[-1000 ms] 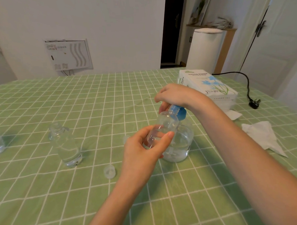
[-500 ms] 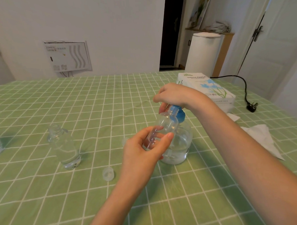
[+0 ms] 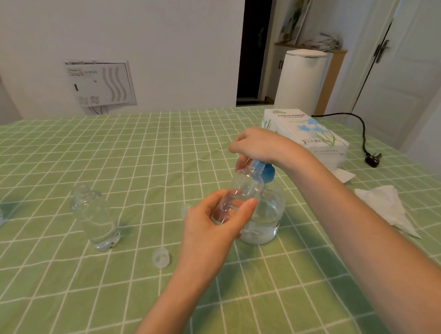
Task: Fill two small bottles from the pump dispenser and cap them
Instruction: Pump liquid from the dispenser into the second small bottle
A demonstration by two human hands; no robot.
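Green checked cloth covers the tabletop (image 3: 62, 153), with a white wall and a dark doorway behind it. At centre frame the left hand (image 3: 212, 230) holds a small bottle (image 3: 245, 188), its fingers (image 3: 212, 200) and thumb wrapped round the clear body, the bottle tilted so that its open neck sits right at the blue pump head (image 3: 267, 173). The right hand (image 3: 260, 146) lies on top of that head, its fingers (image 3: 240, 163) bent down over it. Below stands the pump dispenser (image 3: 267, 215), partly full of clear liquid. A second small bottle (image 3: 95, 217) stands upright and uncapped at left, well apart, and a clear cap (image 3: 161, 256) lies on the cloth between them. A tissue box (image 3: 306, 132) and a loose tissue (image 3: 385, 205) lie to the right.
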